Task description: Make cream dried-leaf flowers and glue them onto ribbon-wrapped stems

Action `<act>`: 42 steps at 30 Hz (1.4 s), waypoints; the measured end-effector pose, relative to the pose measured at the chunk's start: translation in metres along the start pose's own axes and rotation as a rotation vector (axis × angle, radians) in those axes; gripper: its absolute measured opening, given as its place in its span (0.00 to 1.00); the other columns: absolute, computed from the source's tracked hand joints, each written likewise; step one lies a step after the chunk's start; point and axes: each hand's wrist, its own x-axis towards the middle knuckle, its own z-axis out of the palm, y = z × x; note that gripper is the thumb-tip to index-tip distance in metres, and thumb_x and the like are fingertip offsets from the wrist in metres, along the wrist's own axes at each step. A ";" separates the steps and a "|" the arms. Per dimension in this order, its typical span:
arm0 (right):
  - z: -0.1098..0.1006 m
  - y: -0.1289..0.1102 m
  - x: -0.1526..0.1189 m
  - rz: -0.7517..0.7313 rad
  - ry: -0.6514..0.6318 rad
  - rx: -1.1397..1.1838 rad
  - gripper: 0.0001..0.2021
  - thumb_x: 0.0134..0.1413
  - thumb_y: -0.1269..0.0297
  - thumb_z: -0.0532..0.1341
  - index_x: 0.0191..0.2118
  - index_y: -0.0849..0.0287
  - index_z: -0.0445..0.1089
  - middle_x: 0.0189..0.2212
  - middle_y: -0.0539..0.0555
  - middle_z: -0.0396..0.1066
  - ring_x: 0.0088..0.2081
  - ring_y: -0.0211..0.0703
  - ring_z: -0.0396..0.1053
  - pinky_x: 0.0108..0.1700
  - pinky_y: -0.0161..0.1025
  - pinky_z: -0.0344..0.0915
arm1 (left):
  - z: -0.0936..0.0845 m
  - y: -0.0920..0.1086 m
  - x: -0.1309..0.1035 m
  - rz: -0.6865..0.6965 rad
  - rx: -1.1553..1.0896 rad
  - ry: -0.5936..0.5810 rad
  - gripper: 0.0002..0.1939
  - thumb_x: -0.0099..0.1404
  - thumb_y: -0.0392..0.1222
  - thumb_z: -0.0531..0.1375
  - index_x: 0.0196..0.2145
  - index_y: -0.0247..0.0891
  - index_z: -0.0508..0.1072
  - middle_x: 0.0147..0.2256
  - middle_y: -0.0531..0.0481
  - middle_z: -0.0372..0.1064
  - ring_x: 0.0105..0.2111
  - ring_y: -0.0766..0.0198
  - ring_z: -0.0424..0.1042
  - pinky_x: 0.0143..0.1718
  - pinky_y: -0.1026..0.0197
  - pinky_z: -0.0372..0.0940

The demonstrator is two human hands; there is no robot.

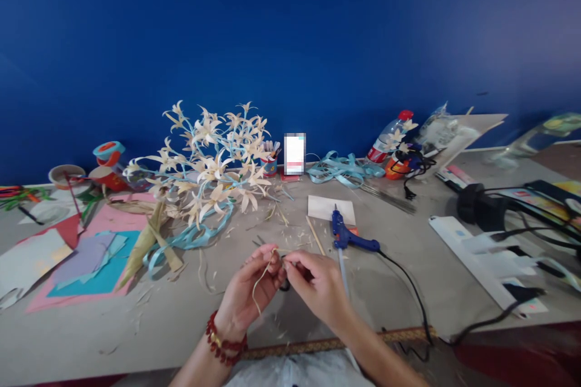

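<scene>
Gray tabletop [181,338], littered with shavings, blue wall [290,42] behind. Nearest, bottom center: left hand [254,284], red bead bracelet [227,347] at wrist, fingers curled, fingertips pinched on a pale strip [256,293]; its loose tail hangs over the palm. Right hand [318,281] just beside it, thumb and index closed together on the short upper run of the same strip, other fingers folded in. Exact contact too small to tell.

Lower right: white power strip [469,263] with plugs and black cords. Lower left: pink sheet [39,302] under teal paper [113,272], then a dried husk [145,245]. Right of center: blue glue gun [345,234], nozzle over a white card [321,207], cord running down right; thin stick [315,234] left of it. No legible print on any of these.

Farther, center left: bunch of cream flowers [215,166] on light blue stems, blue-and-orange tape roll [109,151] at its left. Center back: pen cup [269,167]; upright phone [295,153], screen pixelated, unreadable. Right of it, light blue ribbon [340,168] in a heap. Upper right of center: tilted red-capped bottle [384,140], red label with white lettering, too blurred to read.
</scene>
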 end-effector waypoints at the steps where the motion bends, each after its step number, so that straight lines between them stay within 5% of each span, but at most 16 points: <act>1: 0.000 0.000 0.000 0.000 -0.001 0.003 0.09 0.61 0.65 0.55 0.33 0.57 0.72 0.22 0.49 0.70 0.24 0.38 0.65 0.29 0.33 0.57 | 0.000 0.000 0.000 0.001 0.001 0.000 0.05 0.59 0.30 0.62 0.36 0.32 0.76 0.27 0.52 0.65 0.27 0.70 0.66 0.36 0.64 0.67; 33: 0.000 -0.004 -0.001 -0.006 0.002 0.076 0.10 0.61 0.65 0.55 0.32 0.57 0.71 0.22 0.49 0.71 0.24 0.37 0.65 0.29 0.32 0.58 | 0.005 -0.002 -0.003 0.039 0.078 0.000 0.05 0.57 0.33 0.65 0.33 0.33 0.75 0.26 0.53 0.64 0.27 0.70 0.66 0.35 0.65 0.67; 42: 0.008 -0.007 -0.003 0.024 0.007 0.144 0.09 0.62 0.66 0.55 0.32 0.57 0.70 0.24 0.49 0.71 0.24 0.36 0.66 0.29 0.31 0.57 | 0.004 -0.005 -0.006 0.151 0.181 0.176 0.05 0.55 0.35 0.68 0.31 0.36 0.75 0.25 0.52 0.71 0.26 0.69 0.69 0.32 0.68 0.66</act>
